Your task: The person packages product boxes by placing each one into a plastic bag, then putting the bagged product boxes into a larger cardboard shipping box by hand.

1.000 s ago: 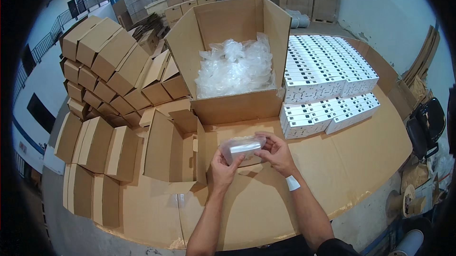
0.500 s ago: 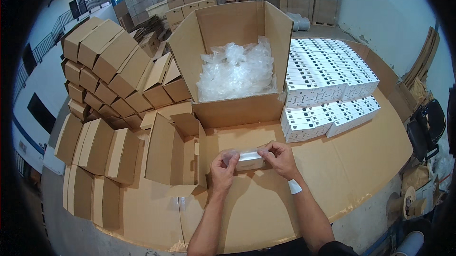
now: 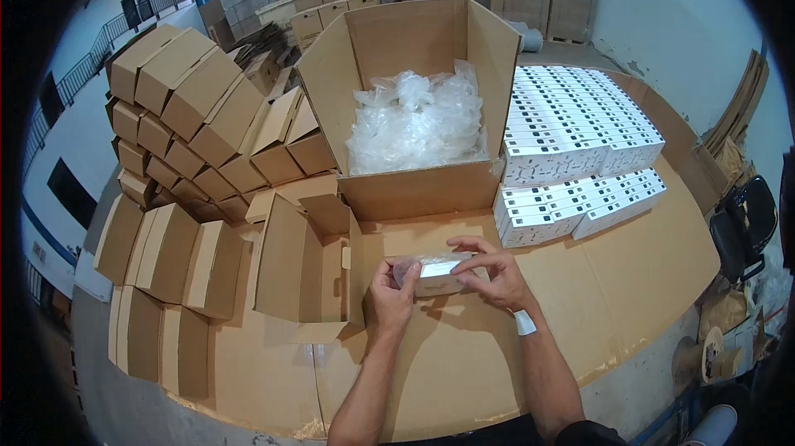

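Note:
A small white box (image 3: 437, 279), partly covered by a clear plastic bag (image 3: 434, 259), is held up over the cardboard-covered table in front of me. My left hand (image 3: 392, 293) grips its left end, thumb on the near side. At the right end, the thumb and a finger of my right hand (image 3: 495, 279) close on the wrapped box, while another finger is raised above it. A white patch (image 3: 525, 323) sits on my right wrist. Just left of the hands stands an open, empty brown carton (image 3: 286, 272).
Beyond the hands, a large open carton (image 3: 431, 192) holds a heap of clear plastic bags (image 3: 418, 123). Stacked rows of white boxes (image 3: 571, 152) stand on the right. Brown cartons (image 3: 199, 98) pile up on the left, with several more (image 3: 170, 260) nearer me. A black chair (image 3: 743, 218) is past the right edge.
My right hand has loosened its pinch and shifted slightly right, one finger now lifted. My left hand keeps holding the box, which has turned a little.

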Available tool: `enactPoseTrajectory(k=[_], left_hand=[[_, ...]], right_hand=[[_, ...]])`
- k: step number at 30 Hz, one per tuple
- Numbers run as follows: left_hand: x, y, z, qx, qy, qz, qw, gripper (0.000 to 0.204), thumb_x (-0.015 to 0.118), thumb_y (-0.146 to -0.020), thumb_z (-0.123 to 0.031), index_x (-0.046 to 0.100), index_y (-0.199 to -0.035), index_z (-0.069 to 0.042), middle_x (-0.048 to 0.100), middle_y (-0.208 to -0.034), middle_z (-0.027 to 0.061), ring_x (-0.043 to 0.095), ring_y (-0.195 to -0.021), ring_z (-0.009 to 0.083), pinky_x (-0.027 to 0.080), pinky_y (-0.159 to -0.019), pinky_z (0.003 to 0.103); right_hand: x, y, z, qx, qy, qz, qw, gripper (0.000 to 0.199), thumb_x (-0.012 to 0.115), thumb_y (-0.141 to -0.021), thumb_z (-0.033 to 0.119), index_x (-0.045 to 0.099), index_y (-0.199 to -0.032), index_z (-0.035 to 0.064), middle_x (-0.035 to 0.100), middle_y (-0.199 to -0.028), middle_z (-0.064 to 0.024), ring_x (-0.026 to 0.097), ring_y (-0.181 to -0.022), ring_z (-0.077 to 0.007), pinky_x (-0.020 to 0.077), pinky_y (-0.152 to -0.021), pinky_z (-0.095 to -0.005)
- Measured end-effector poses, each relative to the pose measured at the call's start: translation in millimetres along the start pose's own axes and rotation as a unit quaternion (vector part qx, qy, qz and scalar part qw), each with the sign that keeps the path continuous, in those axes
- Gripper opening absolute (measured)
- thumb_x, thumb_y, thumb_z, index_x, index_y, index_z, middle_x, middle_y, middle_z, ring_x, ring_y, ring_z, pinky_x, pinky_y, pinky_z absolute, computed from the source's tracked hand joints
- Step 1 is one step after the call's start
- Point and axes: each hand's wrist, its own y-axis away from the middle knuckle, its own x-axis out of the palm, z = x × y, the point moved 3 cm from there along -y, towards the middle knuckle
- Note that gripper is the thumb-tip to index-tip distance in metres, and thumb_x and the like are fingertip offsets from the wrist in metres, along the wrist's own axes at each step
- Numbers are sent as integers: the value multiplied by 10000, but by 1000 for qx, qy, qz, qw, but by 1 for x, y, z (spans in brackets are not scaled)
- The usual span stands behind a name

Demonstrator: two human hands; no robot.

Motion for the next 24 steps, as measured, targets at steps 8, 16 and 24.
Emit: enactPoseTrajectory(k=[8,16,24], left_hand=[[3,1,-3,-2,11,3,1000,192,749,-955,-157,615,-1048,-56,643,-976,-3,591,-905,88,477,-827,258],[1,3,-1,5,-4,13,1000,266,755,-946,-138,575,-1119,-44,635,-1020,16,585,-945,97,481,-843,263],[5,36,-31,384,-338,-86,855,447,783,-857,-14,532,-1226,-48,642,-1108,96,597,-1090,268,439,-1026,407]], right_hand=[[7,-1,-3,132,66,24,989,292,750,-900,24,763,-1188,70,726,-1183,-84,677,-1025,-158,560,-872,-293],[8,-1,7,175,135,7,975,317,775,-893,72,737,-1207,45,756,-1099,-91,693,-957,-142,571,-837,-302],[5,0,3,166,121,-1,979,291,783,-890,92,733,-1169,25,753,-1074,-100,700,-944,-159,570,-849,-315]])
